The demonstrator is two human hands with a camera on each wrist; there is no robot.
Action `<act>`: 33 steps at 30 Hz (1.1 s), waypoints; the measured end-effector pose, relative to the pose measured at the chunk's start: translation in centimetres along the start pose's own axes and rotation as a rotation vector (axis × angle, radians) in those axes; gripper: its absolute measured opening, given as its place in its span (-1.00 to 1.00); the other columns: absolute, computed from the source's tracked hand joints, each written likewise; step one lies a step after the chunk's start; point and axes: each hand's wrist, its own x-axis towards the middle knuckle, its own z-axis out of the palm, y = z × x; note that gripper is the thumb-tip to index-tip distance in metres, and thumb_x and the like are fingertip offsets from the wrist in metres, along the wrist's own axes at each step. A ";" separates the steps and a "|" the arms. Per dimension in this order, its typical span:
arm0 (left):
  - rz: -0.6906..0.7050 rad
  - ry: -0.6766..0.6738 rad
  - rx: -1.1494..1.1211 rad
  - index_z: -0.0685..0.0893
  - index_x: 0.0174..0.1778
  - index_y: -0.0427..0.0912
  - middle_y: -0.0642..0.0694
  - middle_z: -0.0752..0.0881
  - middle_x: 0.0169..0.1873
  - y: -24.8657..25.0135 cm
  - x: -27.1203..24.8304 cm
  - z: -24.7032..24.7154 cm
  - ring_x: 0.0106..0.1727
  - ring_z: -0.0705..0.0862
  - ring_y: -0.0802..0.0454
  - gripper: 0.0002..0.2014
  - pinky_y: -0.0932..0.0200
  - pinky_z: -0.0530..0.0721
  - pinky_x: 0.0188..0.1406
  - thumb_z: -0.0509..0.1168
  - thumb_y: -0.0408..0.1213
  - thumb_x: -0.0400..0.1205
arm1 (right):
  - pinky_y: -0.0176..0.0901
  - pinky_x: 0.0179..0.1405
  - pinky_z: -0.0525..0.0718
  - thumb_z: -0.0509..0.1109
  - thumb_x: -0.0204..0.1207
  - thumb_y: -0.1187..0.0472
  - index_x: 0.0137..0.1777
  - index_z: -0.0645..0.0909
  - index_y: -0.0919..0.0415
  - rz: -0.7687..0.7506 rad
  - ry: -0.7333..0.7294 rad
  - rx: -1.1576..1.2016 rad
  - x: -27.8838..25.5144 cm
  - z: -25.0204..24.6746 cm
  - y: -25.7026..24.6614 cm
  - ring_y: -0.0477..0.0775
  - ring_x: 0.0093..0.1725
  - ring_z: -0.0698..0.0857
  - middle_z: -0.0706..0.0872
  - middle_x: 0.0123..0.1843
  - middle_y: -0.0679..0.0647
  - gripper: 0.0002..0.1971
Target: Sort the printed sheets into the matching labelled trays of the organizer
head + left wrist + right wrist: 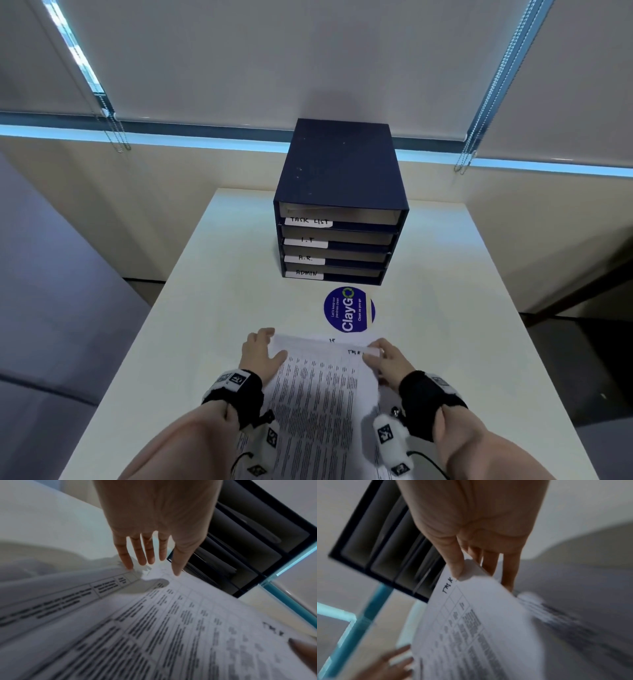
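While my left hand (261,349) lies flat with straight fingers on the stack of white printed sheets (318,404) on the white table (212,308), my right hand (387,361) pinches the top sheet's far corner, thumb above. The handwriting there seems to read "TASK", though blurred. The dark blue four-tray organizer (339,202) stands well beyond.

Two bare forearms with no sleeves reach into view. Each wrist wears a wide black band. The left hand (261,349) has a band (236,385) topped by a white block printed with black square marker patterns. The right hand (388,364) has a matching band (430,394). Under each wrist hangs a white padded camera mount (388,435) bearing similar markers, with thin black cables trailing.
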 end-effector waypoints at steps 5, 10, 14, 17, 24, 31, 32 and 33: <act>-0.108 -0.120 -0.498 0.19 0.62 -0.23 -0.17 0.27 0.61 0.9 0.3 -0.8 0.62 0.27 -0.11 -0.25 -0.05 0.28 0.57 0.35 -0.01 0.60 | -0.14 -0.26 0.80 0.20 0.66 0.44 0.03 0.46 0.30 -0.039 -0.052 0.525 0.2 -1.3 -4.6 0.07 -0.27 0.80 0.75 -0.06 0.28 -0.94; -0.153 -0.231 -0.777 0.13 0.64 -0.31 -0.15 0.23 0.63 1.7 0.3 -2.2 0.64 0.22 -0.11 -0.32 -0.04 0.19 0.63 0.27 -0.14 0.68 | -0.23 -0.51 0.74 0.16 0.68 0.43 0.08 0.42 0.29 -0.033 0.053 0.695 1.4 -2.8 -7.9 0.03 -0.48 0.77 0.70 -0.17 0.29 -0.92; -0.096 -0.235 -0.811 0.29 0.60 -0.26 -0.13 0.39 0.56 0.6 0.6 -2.7 0.56 0.39 -0.08 -0.15 -0.08 0.27 0.61 0.43 0.08 0.47 | -0.25 -0.48 0.75 0.13 0.68 0.46 -0.03 0.49 0.29 -0.053 0.090 0.700 1.8 -3.3 -9.2 -0.01 -0.49 0.75 0.66 -0.15 0.28 -0.86; -0.065 -0.234 -0.823 0.41 0.53 -0.20 -0.12 0.51 0.49 -1.5 1.8 -2.3 0.49 0.50 -0.07 0.01 -0.15 0.35 0.57 0.52 0.27 0.24 | -0.25 -0.51 0.74 0.09 0.69 0.47 0.00 0.49 0.29 -0.054 0.082 0.699 1.8 -3.1 -10.0 0.00 -0.48 0.76 0.67 -0.14 0.28 -0.83; -0.116 -0.172 -0.913 0.23 0.62 -0.27 -0.18 0.33 0.59 1.6 -1.1 -3.7 0.60 0.32 -0.13 -0.21 -0.10 0.22 0.63 0.42 -0.06 0.54 | -0.26 -0.50 0.73 0.05 0.68 0.50 0.12 0.48 0.32 -0.045 0.082 0.690 1.6 -2.6 -11.1 0.14 -0.22 0.64 0.65 -0.12 0.26 -0.80; -0.052 -0.046 -0.879 0.20 0.62 -0.30 -0.20 0.29 0.60 7.4 1.1 -6.2 0.60 0.31 -0.15 -0.43 -0.05 0.23 0.59 0.21 -0.26 0.71 | 0.05 0.09 0.72 0.19 0.68 0.33 0.19 0.54 0.33 -0.114 0.025 0.581 1.3 -3.5 -12.6 0.24 0.00 0.68 0.70 0.08 0.19 -0.83; -0.043 -0.038 -0.848 0.28 0.58 -0.32 -0.21 0.38 0.56 8.5 1.9 -6.7 0.54 0.40 -0.18 -0.50 -0.05 0.30 0.56 0.19 -0.28 0.72 | 0.15 0.23 0.64 0.18 0.68 0.34 0.27 0.53 0.33 -0.123 0.027 0.548 1.3 -3.7 -12.7 0.28 0.08 0.67 0.71 0.15 0.21 -0.78; -0.024 -0.047 -0.815 0.40 0.51 -0.31 -0.22 0.49 0.48 9.7 2.6 -7.3 0.44 0.51 -0.24 -0.59 -0.07 0.37 0.51 0.16 -0.30 0.74 | 0.17 0.24 0.62 0.17 0.68 0.36 0.31 0.52 0.33 -0.134 0.030 0.526 1.1 -3.9 -12.9 0.28 0.10 0.68 0.71 0.18 0.22 -0.74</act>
